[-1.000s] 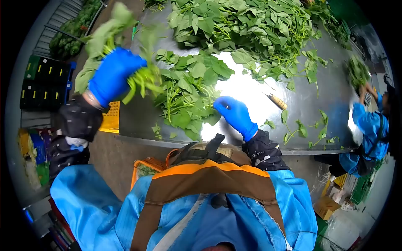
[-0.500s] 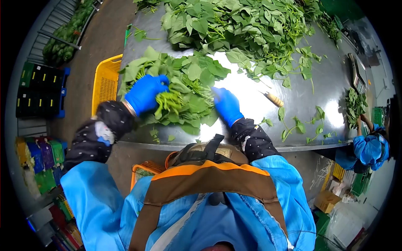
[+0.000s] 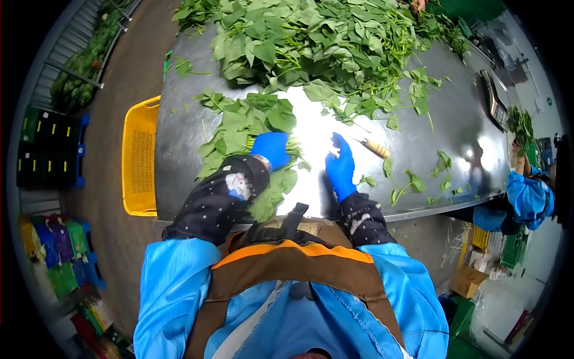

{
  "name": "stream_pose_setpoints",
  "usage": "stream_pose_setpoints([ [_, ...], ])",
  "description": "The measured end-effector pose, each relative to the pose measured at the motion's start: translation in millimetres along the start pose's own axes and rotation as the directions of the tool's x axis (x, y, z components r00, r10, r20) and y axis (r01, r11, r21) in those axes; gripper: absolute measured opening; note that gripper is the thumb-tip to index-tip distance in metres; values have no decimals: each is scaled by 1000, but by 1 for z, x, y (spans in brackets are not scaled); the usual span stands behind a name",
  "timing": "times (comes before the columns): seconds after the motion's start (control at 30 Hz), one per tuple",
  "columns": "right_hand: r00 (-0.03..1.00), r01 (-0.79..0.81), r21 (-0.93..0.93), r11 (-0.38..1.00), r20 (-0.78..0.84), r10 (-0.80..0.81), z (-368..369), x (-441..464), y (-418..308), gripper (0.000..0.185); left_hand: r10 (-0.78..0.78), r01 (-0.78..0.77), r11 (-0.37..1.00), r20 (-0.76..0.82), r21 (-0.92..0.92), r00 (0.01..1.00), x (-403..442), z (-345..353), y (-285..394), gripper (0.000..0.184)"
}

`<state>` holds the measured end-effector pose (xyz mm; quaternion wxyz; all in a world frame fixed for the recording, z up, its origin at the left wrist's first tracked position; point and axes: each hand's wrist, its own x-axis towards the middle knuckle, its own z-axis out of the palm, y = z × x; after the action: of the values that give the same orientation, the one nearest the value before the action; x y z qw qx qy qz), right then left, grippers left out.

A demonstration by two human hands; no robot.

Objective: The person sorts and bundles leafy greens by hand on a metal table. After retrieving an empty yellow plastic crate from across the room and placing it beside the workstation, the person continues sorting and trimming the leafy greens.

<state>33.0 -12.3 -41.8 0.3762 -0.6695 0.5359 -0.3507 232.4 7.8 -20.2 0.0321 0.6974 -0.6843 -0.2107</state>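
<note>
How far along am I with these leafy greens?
Partway, it seems: the leafy bunch looks gathered, though I can't tell if it's tied. Your left hand grips its stems; your right hand is open, apart from it. The big heap and loose sprigs seem left.

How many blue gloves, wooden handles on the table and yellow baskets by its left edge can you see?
Blue gloves: 2
Wooden handle: 1
Yellow basket by the left edge: 1
Total: 4
</note>
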Motion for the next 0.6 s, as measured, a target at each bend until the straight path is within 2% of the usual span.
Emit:
stream_pose_setpoints([
  [0.03, 985, 171, -140, 975, 39, -167, -14, 0, -19, 59, -11, 11, 1000, 17, -7, 1000, -4, -7, 4, 34],
  [0.1, 873, 453, -77, 888, 239, -424, -13, 3, -52, 63, 46, -43, 997, -44, 64, 998, -2, 5, -1, 38],
  [0.13, 811, 543, -148, 827, 349, -470, -6, 4, -61, 66, 78, -70, 992, -77, 106, 994, 1, 6, -3, 41],
  [0.17, 739, 629, -206, 750, 458, -494, 1, 3, -66, 68, 106, -101, 993, -73, 59, 992, 3, 6, -7, 44],
  [0.2, 711, 670, -257, 696, 491, -504, 12, 5, -58, 69, 131, -130, 991, -68, 11, 989, 3, 5, -13, 47],
  [0.23, 721, 660, -272, 700, 493, -487, 20, 5, -47, 67, 153, -156, 987, -63, -40, 986, 1, 0, -15, 50],
  [0.37, 757, 608, -295, 738, 497, -425, 32, 3, -32, 56, 353, -291, 883, -111, 368, 929, -20, -48, -8, 98],
  [0.4, 763, 603, -305, 737, 491, -421, 35, 2, -25, 55, 352, -313, 873, -39, 374, 935, -18, -42, -13, 111],
  [0.5, 749, 614, -277, 739, 500, -435, 35, 7, -26, 54, 242, -231, 902, 16, 365, 970, -28, 3, -35, 106],
  [0.53, 752, 606, -262, 751, 497, -434, 34, 6, -29, 54, 199, -199, 918, 35, 343, 979, -35, -1, -29, 102],
  [0.6, 814, 473, -83, 877, 421, -399, 9, 8, -38, 53, 151, -138, 951, -29, 277, 988, -48, 4, -23, 96],
])
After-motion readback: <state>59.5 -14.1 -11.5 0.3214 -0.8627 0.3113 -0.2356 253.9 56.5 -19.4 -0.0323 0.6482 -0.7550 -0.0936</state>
